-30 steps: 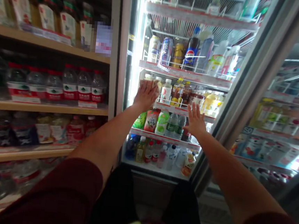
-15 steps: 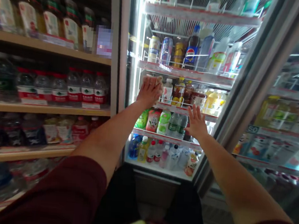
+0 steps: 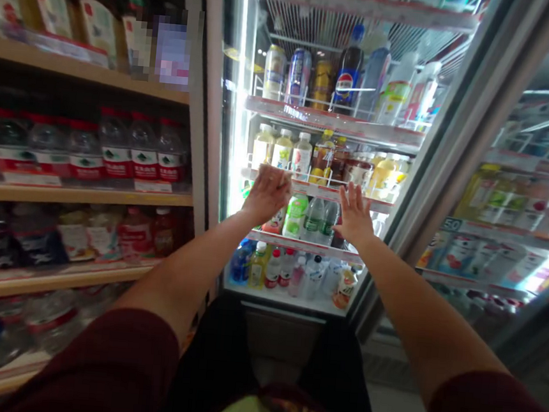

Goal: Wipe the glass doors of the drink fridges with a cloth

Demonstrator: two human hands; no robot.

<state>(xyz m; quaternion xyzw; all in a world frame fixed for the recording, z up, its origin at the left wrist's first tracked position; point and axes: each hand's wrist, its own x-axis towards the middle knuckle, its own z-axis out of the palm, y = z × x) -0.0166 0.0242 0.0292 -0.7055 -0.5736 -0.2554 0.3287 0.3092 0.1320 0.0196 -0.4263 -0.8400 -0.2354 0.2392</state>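
My left hand (image 3: 264, 200) holds a pale, crumpled cloth (image 3: 284, 182) against the glass door (image 3: 311, 121) of a lit drinks fridge. Its fingers are bent over the cloth and hide most of it. Behind that hand lies the left end of a shelf edge, with a few bottles partly covered. My right hand (image 3: 356, 221) is open, its fingers spread upward, and appears to rest on the same glass farther right. It holds nothing. Through the door show a green-labelled bottle (image 3: 295, 215) between the hands and a cola bottle (image 3: 348, 71) higher up.
On the left, wooden shelves (image 3: 83, 197) carry rows of bottled water and other drinks. A metal door frame (image 3: 452, 151) runs along the right, with another drinks fridge (image 3: 483, 234) beyond. My legs (image 3: 223, 349) are close to the fridge's base.
My left hand has moved down with the cloth, from in front of the bottles to the shelf edge below them. The right hand stays spread at about the same place on the door.
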